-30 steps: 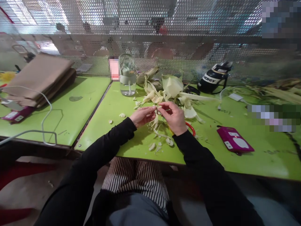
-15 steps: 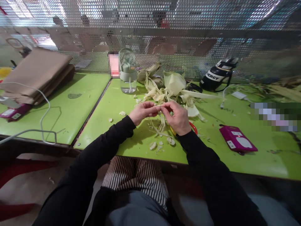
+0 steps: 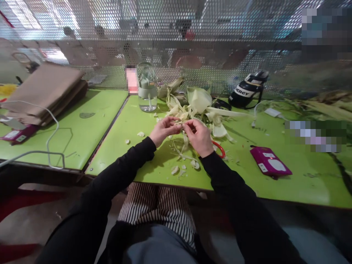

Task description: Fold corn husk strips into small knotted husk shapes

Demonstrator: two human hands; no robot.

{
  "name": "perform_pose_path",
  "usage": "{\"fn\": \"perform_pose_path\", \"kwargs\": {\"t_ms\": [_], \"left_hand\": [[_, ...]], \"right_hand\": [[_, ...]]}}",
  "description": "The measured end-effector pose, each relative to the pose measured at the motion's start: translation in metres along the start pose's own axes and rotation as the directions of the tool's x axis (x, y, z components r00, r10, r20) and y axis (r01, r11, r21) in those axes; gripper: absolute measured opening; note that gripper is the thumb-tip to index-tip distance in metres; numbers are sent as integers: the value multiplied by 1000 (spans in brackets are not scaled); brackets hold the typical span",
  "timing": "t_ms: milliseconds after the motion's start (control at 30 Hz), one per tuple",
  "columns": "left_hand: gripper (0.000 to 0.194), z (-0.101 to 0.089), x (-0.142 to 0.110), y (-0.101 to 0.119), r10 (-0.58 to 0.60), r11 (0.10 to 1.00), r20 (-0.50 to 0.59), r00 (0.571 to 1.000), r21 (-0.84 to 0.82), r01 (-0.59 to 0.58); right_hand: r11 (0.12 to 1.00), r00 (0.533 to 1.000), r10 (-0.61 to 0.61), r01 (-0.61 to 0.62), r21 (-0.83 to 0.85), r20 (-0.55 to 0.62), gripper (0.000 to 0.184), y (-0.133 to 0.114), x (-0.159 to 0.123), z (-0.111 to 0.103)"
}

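Observation:
Over the green table [image 3: 154,167], my left hand [image 3: 164,129] and my right hand [image 3: 200,137] meet fingertip to fingertip. Both are closed in a pinch on a small, thin, pale piece of corn husk, mostly hidden by the fingers. Just behind them lies a loose heap of pale corn husks [image 3: 200,101]. Cut or torn husk scraps [image 3: 175,169] are strewn below my hands, and a few more lie left of them. A red curved handle [image 3: 220,149] shows beside my right wrist; the rest of that object is hidden.
A clear bottle with a green lid [image 3: 148,99] stands behind my left hand. To the right are a black bottle [image 3: 244,92] leaning sideways and a purple power strip [image 3: 271,161]. Folded brown material [image 3: 46,91] and a white cable lie left. A perforated metal screen [image 3: 165,44] closes the back.
The view has shifted slightly, so most things appear a little further left. My hands keep the same pinch, with fingertips still together.

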State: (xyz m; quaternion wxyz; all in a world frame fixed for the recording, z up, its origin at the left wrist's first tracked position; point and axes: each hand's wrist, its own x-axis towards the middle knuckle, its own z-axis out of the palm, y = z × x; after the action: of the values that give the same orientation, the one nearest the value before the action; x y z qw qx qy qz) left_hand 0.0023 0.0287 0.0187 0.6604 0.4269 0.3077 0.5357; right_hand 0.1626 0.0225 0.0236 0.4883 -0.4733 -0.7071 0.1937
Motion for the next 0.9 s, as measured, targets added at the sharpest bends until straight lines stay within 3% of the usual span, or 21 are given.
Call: {"fn": "perform_pose_path", "kwargs": {"t_ms": [133,367,633,733,900], "left_hand": [[40,0,1,-4,-135,991,-2,991,-10,135],[24,-2,1,-10,-150,988,21,989,30,149],[20,-3,1,-12,10,986,59,998,163,-19],[15,3,2,-13,19,990,-11,1000,142,-18],[13,10,0,-11,-111,994,-153,982,-10,110]], "right_hand": [[999,999,27,-26,40,-17,23,12,4,3],[987,996,62,-72,144,68,36,15,5,4],[957,976,142,-178,231,165,32,10,8,-2],[913,966,187,-239,330,181,34,11,10,0],[878,969,223,-246,410,105,44,20,14,-2]]}}
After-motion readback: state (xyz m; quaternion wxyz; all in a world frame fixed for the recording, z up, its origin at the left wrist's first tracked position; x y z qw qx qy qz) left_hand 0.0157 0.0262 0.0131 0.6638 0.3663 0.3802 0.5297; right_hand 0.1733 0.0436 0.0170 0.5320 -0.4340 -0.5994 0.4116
